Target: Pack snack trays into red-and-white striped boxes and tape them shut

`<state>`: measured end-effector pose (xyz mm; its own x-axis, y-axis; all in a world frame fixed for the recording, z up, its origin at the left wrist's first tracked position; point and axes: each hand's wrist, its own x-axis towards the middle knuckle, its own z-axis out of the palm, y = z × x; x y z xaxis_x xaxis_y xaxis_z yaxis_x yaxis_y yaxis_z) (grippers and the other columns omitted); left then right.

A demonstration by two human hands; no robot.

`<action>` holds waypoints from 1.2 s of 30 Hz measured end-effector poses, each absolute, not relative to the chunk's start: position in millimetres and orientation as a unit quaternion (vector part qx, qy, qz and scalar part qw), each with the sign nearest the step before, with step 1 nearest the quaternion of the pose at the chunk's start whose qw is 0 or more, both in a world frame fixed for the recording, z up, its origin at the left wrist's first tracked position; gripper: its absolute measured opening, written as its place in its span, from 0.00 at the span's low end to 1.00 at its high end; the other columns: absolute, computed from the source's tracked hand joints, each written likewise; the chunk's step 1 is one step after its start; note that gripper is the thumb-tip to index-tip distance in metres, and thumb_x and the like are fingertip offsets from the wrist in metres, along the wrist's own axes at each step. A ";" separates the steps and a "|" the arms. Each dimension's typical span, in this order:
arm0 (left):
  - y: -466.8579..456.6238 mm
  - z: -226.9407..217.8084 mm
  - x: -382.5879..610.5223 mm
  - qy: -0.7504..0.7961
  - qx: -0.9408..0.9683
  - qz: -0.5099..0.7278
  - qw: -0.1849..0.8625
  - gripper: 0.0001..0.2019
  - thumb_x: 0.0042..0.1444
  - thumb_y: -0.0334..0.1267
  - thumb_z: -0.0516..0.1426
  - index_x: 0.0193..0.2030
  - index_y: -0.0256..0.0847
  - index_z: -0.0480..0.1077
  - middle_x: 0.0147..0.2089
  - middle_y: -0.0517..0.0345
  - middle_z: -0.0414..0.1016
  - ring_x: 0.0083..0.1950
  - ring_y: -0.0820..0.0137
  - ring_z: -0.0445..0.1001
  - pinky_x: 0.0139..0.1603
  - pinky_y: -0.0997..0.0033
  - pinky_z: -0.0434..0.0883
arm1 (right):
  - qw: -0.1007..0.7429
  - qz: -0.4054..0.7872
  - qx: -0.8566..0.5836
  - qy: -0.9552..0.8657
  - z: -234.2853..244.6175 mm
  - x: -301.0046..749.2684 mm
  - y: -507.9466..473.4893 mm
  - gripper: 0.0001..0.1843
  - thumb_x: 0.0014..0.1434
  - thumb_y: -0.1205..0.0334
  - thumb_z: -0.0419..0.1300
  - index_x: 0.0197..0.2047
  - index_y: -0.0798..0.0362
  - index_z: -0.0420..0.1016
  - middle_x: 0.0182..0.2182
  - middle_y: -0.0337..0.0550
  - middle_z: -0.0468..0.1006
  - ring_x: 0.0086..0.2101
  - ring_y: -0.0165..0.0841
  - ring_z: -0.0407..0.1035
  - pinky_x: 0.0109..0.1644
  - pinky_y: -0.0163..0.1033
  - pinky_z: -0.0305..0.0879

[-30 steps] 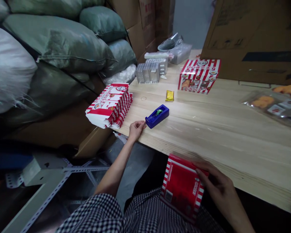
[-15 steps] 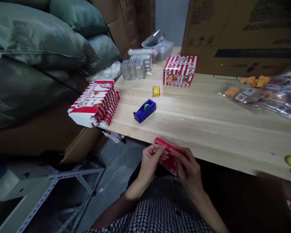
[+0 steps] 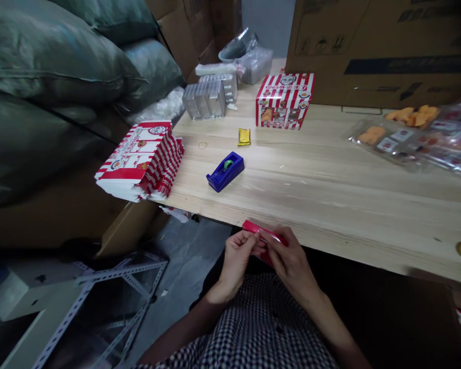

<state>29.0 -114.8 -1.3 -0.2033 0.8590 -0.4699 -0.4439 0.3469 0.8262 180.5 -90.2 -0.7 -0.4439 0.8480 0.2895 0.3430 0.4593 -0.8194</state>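
Close to the table's front edge, a small red cardboard box (image 3: 249,226) is in my two hands, its lower part mostly covered by fingers. My left hand (image 3: 236,259) is closed, thumb and fingertips pinched at the box's near side. Across the box's right part lies my right hand (image 3: 290,261), closed around it, with fingertips meeting those of the left. Farther up the table stands a blue tape dispenser (image 3: 225,172) with a green core. Behind it lies a small gold packet (image 3: 244,137).
Flattened red-and-white striped cartons (image 3: 138,154) are stacked at the table's left edge. An assembled striped box (image 3: 284,101) stands at the back, beside clear plastic trays (image 3: 204,100). Bagged orange pieces (image 3: 376,138) lie on the right. A large brown carton (image 3: 330,66) stands behind.
My right hand has slid left along the red box, its fingertips now at the left hand's. Less of the box's lower panel shows. The view has shifted slightly.
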 end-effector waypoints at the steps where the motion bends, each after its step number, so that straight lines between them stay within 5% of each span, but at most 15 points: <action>1: -115.0 -2.7 29.5 0.557 0.187 0.539 0.603 0.15 0.54 0.46 0.68 0.33 0.33 0.77 0.30 0.54 0.82 0.28 0.76 0.78 0.32 0.81 0.74 | 0.363 0.348 -0.387 -0.773 -1.5 180.3 -88.4 0.29 0.69 0.72 0.52 0.67 0.37 0.67 0.47 0.46 0.69 0.47 0.39 0.68 0.49 0.48 0.72; 6: -114.9 -18.0 32.3 0.590 0.222 0.538 0.559 0.18 0.52 0.50 0.67 0.34 0.34 0.76 0.28 0.55 0.80 0.23 0.75 0.76 0.27 0.78 0.72 | 0.382 0.362 -0.382 -0.760 -10.3 181.2 -84.1 0.28 0.69 0.73 0.51 0.65 0.36 0.69 0.46 0.46 0.67 0.46 0.38 0.68 0.48 0.47 0.70; 12: -111.9 -46.7 16.8 0.644 0.319 0.498 0.484 0.23 0.50 0.52 0.68 0.21 0.39 0.63 0.17 0.61 0.71 0.16 0.75 0.67 0.20 0.76 0.63 | 0.407 0.377 -0.389 -0.735 -3.9 185.2 -87.0 0.27 0.70 0.72 0.52 0.63 0.32 0.71 0.45 0.43 0.68 0.46 0.37 0.68 0.47 0.45 0.69; 15: -107.8 -41.2 2.9 0.661 0.345 0.503 0.437 0.20 0.47 0.48 0.71 0.22 0.38 0.67 0.22 0.61 0.73 0.24 0.74 0.70 0.28 0.75 0.66 | 0.402 0.400 -0.410 -0.714 7.8 190.6 -89.4 0.24 0.70 0.69 0.52 0.61 0.33 0.74 0.44 0.43 0.68 0.45 0.37 0.68 0.47 0.44 0.69; 20: -100.6 13.2 -9.2 0.578 0.542 0.475 0.382 0.18 0.50 0.38 0.70 0.47 0.42 0.76 0.50 0.52 0.79 0.53 0.63 0.76 0.55 0.64 0.71 | 0.404 0.439 -0.428 -0.679 38.8 206.5 -92.2 0.18 0.70 0.64 0.56 0.56 0.36 0.79 0.46 0.43 0.70 0.48 0.37 0.69 0.49 0.44 0.69; 24: -107.4 58.1 -2.2 0.497 0.591 0.452 0.446 0.09 0.59 0.32 0.64 0.46 0.43 0.77 0.42 0.56 0.81 0.44 0.66 0.79 0.47 0.66 0.75 | 0.501 0.454 -0.490 -0.550 59.2 227.8 -102.9 0.16 0.64 0.60 0.65 0.55 0.37 0.79 0.53 0.42 0.74 0.55 0.38 0.68 0.61 0.47 0.65; 27: -110.2 71.8 7.6 0.411 0.671 0.502 0.360 0.18 0.58 0.25 0.62 0.53 0.44 0.75 0.49 0.53 0.80 0.51 0.63 0.78 0.51 0.60 0.75 | 0.579 0.531 -0.498 -0.367 66.0 249.0 -124.7 0.25 0.64 0.51 0.64 0.64 0.38 0.70 0.57 0.44 0.75 0.59 0.39 0.68 0.64 0.50 0.64; 30: -107.3 67.7 33.7 0.255 0.792 0.483 0.273 0.25 0.55 0.20 0.62 0.58 0.42 0.73 0.53 0.50 0.80 0.56 0.60 0.76 0.55 0.56 0.75 | 0.579 0.642 -0.446 -0.229 70.8 263.5 -153.0 0.31 0.67 0.37 0.53 0.66 0.44 0.68 0.55 0.49 0.78 0.55 0.42 0.73 0.58 0.54 0.71; 36: -117.5 61.6 100.3 0.110 0.895 0.395 0.177 0.26 0.54 0.26 0.66 0.60 0.43 0.72 0.57 0.49 0.79 0.64 0.56 0.71 0.64 0.49 0.71 | 0.618 0.530 -0.561 -0.148 87.5 310.6 -198.3 0.18 0.53 0.54 0.72 0.46 0.50 0.80 0.44 0.47 0.85 0.41 0.41 0.80 0.46 0.49 0.79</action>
<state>100.3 -117.5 61.6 0.6638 0.3376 0.6674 0.0574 -0.9127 0.4046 310.6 -198.3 87.5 0.3944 0.8215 -0.4118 -0.4898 -0.1912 -0.8506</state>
